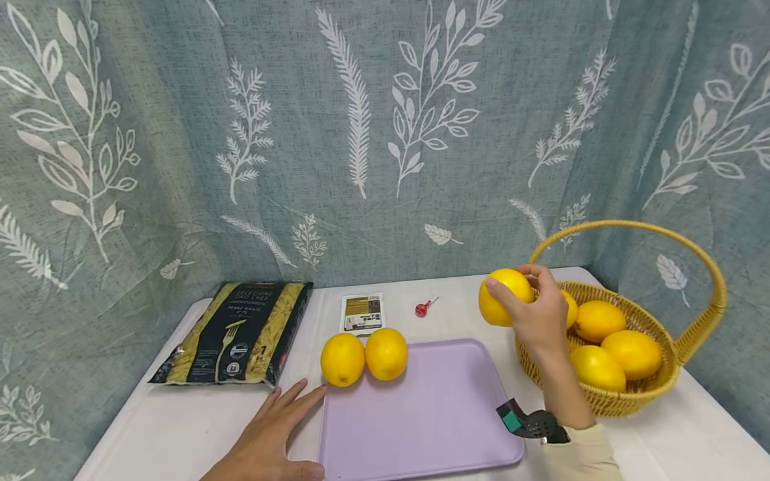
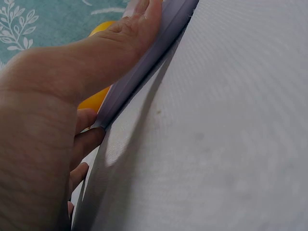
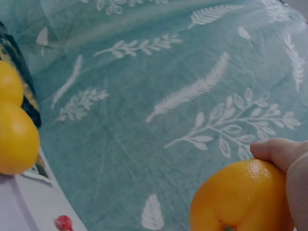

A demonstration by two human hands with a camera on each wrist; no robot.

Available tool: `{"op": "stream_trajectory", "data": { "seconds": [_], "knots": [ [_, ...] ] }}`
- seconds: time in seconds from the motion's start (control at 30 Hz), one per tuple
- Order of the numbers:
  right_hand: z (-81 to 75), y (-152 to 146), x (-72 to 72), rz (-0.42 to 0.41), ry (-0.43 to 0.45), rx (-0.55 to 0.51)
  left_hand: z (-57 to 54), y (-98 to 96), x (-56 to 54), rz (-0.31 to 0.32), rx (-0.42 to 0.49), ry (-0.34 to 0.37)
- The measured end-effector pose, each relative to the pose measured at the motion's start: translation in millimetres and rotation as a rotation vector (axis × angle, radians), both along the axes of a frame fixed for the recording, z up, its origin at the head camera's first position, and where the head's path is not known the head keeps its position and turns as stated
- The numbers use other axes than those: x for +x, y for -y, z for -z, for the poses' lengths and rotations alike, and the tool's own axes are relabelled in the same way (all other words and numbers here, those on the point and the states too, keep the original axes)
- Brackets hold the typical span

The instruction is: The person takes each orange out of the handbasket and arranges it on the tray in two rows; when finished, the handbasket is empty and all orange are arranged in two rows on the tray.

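Observation:
My right hand (image 1: 535,310) grips an orange (image 1: 504,298) up in the air, between the tray and the basket's left rim. In the right wrist view the thumb lies along the top of that orange (image 3: 243,197). My left hand (image 1: 271,437) lies at the left edge of the lilac tray (image 1: 421,414), fingers straight and spread, thumb at the tray's rim. Two oranges, one on the left (image 1: 343,359) and one beside it (image 1: 386,354), sit side by side at the tray's far left corner. Several more oranges (image 1: 631,354) are in the wicker basket (image 1: 607,404).
A bag of penne pasta (image 1: 231,334) lies at the back left. Behind the tray are a small flat packet (image 1: 363,312) and a red lollipop (image 1: 423,308). The basket's tall handle (image 1: 662,234) arches over the right side. A patterned curtain (image 1: 373,147) hangs behind the white table.

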State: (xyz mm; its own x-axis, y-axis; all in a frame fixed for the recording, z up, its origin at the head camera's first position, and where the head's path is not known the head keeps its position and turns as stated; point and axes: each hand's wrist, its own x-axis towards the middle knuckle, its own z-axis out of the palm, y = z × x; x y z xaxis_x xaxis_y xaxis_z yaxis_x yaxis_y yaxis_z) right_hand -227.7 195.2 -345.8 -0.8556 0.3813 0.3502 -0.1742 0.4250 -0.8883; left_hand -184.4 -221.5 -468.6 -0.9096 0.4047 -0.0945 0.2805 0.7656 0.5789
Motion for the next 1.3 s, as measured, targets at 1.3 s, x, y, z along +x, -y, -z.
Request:
{"op": "stream_trajectory", "data": {
  "seconds": [1.3],
  "knots": [
    [72.8, 66, -29.3, -0.216, 0.249, 0.173, 8.2, 3.6, -2.2, 0.026, -0.008, -0.075]
  ]
}}
